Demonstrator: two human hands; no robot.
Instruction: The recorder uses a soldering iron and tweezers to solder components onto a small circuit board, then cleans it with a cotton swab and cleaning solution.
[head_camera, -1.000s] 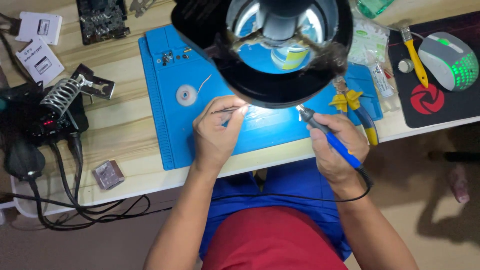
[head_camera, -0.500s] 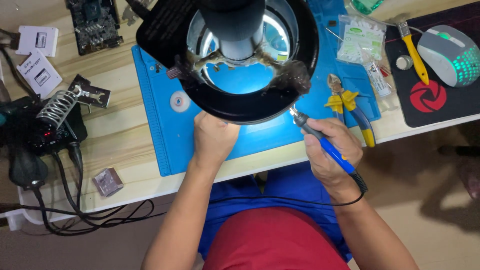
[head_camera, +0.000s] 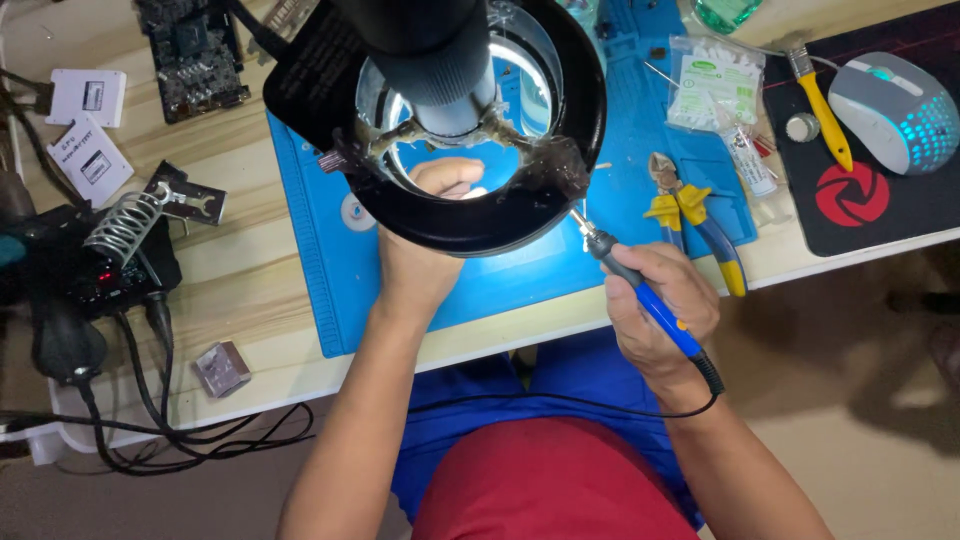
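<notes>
Right hand (head_camera: 662, 312) closing fully around soldering iron (head_camera: 640, 290), long axis running up-left, tip just beside magnifier lamp (head_camera: 440, 130) rim; left hand (head_camera: 425, 250) lying farther in, under lens, grip hidden: cannot tell

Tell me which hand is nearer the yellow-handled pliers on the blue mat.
Right. The right hand, gripping the blue-handled soldering iron, sits just left of the yellow-handled pliers; the left hand lies farther left, under the black ring magnifier lamp.

Pale wooden desk (head_camera: 250, 160), beige floor (head_camera: 880, 440), bright lamp light.
</notes>
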